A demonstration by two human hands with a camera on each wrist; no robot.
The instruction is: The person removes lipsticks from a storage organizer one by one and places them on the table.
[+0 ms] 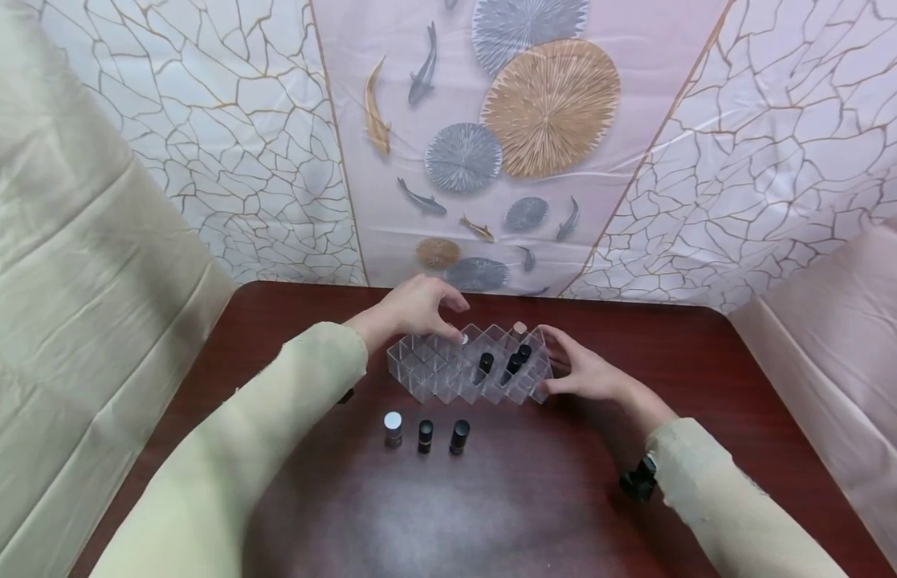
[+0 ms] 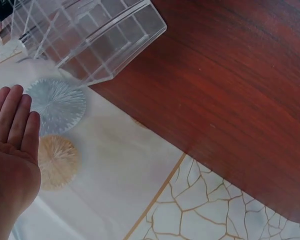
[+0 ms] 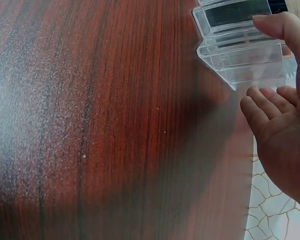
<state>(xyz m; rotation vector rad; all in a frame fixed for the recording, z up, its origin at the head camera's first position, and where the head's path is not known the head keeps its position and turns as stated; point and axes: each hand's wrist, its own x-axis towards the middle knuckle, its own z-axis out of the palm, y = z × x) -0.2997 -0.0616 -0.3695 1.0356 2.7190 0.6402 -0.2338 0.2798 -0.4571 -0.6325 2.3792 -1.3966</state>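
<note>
A clear lipstick organizer (image 1: pixel 437 373) with diamond-shaped compartments stands near the table's far edge. Above its back left part is my left hand (image 1: pixel 419 307), thumb and fingers apart, the thumb tip beside a white-topped tube (image 1: pixel 464 339) in a compartment. In the left wrist view the fingers (image 2: pixel 17 117) look nearly straight. My right hand (image 1: pixel 589 371) holds the organizer's right end, thumb at the front corner, fingers at the back. Several tubes stand in the right half, among them a black lipstick (image 1: pixel 487 363) and a pinkish-topped one (image 1: pixel 519 328).
In front of the organizer, a white-capped tube (image 1: pixel 393 428) and two black lipsticks, one in the middle (image 1: pixel 426 435) and one at the right (image 1: pixel 459 436), stand in a row on the dark red wooden table (image 1: pixel 448 514). Patterned cloth (image 1: pixel 275 160) hangs behind the table.
</note>
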